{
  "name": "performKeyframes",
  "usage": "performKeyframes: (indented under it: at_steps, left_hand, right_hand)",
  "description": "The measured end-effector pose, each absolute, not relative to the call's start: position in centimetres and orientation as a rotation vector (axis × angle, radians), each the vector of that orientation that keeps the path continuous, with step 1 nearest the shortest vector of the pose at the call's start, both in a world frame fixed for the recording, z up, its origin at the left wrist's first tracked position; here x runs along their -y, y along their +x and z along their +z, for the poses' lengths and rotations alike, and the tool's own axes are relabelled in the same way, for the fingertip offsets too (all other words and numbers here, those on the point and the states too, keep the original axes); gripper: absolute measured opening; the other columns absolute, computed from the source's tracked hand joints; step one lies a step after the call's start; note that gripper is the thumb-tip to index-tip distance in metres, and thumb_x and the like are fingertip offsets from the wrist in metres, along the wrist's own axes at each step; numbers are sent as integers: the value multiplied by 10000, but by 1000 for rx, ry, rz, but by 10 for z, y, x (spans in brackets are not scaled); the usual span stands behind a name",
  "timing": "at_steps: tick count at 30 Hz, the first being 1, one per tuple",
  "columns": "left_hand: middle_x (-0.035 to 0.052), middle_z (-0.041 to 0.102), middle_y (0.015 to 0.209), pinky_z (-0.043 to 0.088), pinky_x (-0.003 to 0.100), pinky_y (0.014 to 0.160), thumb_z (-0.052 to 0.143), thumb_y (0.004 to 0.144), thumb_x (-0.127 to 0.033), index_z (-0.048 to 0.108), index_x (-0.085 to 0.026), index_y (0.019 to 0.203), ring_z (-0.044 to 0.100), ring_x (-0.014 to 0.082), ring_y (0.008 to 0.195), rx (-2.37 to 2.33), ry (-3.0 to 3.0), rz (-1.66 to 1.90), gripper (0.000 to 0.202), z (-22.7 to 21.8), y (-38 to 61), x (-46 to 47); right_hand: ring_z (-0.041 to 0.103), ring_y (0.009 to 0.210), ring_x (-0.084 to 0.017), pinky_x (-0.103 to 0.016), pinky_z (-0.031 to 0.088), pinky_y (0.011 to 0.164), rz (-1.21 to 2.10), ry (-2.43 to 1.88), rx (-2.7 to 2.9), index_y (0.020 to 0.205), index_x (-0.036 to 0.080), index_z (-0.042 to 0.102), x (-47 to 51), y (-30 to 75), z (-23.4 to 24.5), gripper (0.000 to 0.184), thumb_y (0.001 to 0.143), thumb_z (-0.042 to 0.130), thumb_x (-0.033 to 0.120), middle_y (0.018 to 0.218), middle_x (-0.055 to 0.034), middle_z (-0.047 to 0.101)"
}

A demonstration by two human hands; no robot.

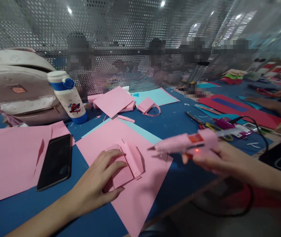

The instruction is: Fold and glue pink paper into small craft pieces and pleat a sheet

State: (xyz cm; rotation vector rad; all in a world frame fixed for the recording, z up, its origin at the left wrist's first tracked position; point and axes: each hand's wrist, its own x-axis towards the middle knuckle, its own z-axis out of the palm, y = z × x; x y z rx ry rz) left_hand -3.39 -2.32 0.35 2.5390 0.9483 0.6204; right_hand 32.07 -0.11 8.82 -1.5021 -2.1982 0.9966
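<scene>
The left hand (104,176) lies half spread, its fingers resting on a folded pink paper piece (125,176) without gripping around it. The right hand (221,161) is closed about a pink hot-glue gun (176,144). The gun's metal nozzle (151,148) points left at the piece, just beside its raised flap (133,159) and apart from it. That flap's long axis runs away from the wearer, leaning left at its far end, across the gun's line; the nozzle is nearer to it than the right hand is. Beneath lies one pink sheet (132,205) on the blue surface (184,179). Farther out, counted: one smartphone (55,161), one water bottle (67,95), one backpack (22,85), one small pink paper bag (145,106).
</scene>
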Motion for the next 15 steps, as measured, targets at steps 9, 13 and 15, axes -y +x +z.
performKeyframes:
  at_steps: [9,13,15]
  left_hand:
    - [137,360,1480,429,501,1075,617,897,-196,425,-248,1332,333,324,1385,-961,2532,601,479,5,-32,23]
    - [133,355,1490,416,497,1091,618,892,-191,426,-252,1341,323,323,1393,-962,2530,610,492,4,-32,22]
    - [130,343,1499,407,492,1099,617,895,-192,418,-252,1352,307,319,1401,-957,2532,604,501,2,-33,21]
  right_hand:
    - [453,532,-88,-234,364,558,765,-1701,1953,660,159,572,-71,343,76,413,935,505,460,578,16,490]
    - [493,590,-106,-216,394,545,799,-1647,1891,769,137,651,-86,351,49,343,905,554,437,715,-34,610]
    - [507,609,-116,-216,399,534,794,-1654,1881,796,131,674,-88,355,39,363,900,558,459,773,-59,644]
